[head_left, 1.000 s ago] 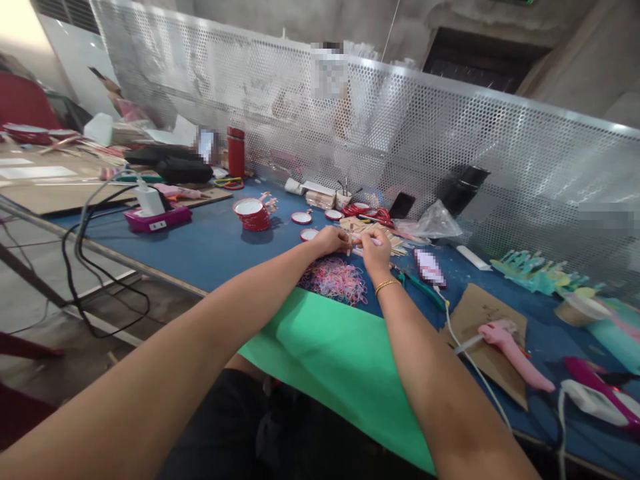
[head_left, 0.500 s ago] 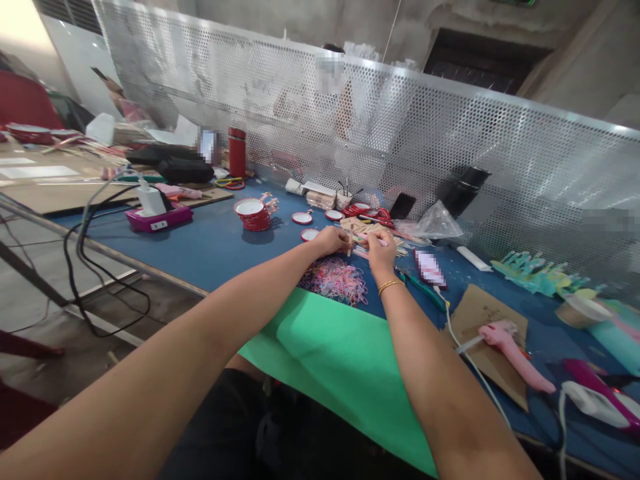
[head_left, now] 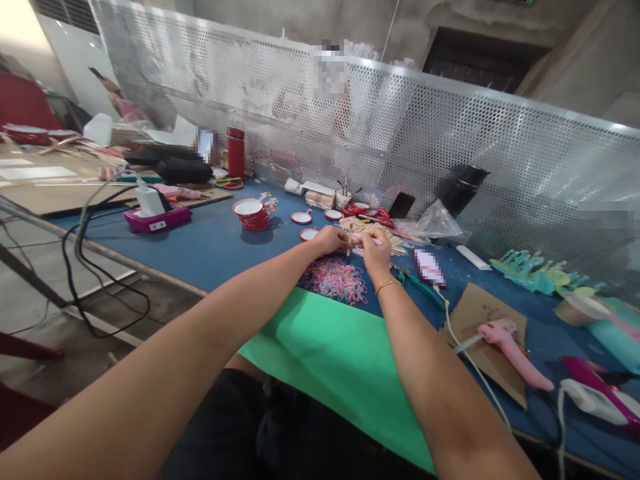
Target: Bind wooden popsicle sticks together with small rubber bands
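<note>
My left hand (head_left: 331, 241) is closed, pinching a small flat wooden stick (head_left: 350, 235) that stands upright. Close beside it on the right, my right hand (head_left: 378, 249) is closed around a thin pink pen-like tool (head_left: 359, 237), its tip at the stick. Whether the tip touches the wood I cannot tell. Just below my hands lies a heap of small multicoloured rubber bands (head_left: 336, 281). Loose flat wooden sticks (head_left: 397, 245) are spread behind my right hand.
Red-rimmed white discs (head_left: 250, 208) are stacked to the left. Green-handled pliers (head_left: 425, 292), a pink glue gun (head_left: 515, 353) on cardboard (head_left: 467, 313) and a white cable lie right. A green sheet (head_left: 340, 353) hangs over the front edge; a perforated metal screen (head_left: 280, 120) stands behind.
My right hand has moved slightly left with the pink tool, nearer to the stick. My left hand keeps its pinch in nearly the same place.
</note>
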Motion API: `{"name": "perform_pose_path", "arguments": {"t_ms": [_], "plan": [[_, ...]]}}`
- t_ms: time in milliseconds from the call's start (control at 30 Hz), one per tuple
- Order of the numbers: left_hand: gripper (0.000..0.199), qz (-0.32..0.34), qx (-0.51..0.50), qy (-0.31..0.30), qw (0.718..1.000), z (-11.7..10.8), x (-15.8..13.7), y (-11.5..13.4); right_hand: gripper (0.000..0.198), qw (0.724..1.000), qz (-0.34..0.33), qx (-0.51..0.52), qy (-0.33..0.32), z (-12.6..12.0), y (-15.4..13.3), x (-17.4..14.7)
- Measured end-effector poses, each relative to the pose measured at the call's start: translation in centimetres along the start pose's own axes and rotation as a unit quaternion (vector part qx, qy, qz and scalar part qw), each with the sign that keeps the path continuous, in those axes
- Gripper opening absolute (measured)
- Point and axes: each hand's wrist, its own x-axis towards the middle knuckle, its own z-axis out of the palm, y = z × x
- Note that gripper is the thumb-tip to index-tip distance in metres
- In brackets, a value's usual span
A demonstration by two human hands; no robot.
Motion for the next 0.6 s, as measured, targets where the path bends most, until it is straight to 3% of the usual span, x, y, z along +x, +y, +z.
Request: {"name": "perform_pose_path", "arguments": {"t_ms": [600], "plan": [[0.01,0.008,0.007,-0.003,1.0,-0.12,0.14,-0.35,0.012,1.0,0.009,0.004,0.013,-0.21,-0.36,-0.1]]}}
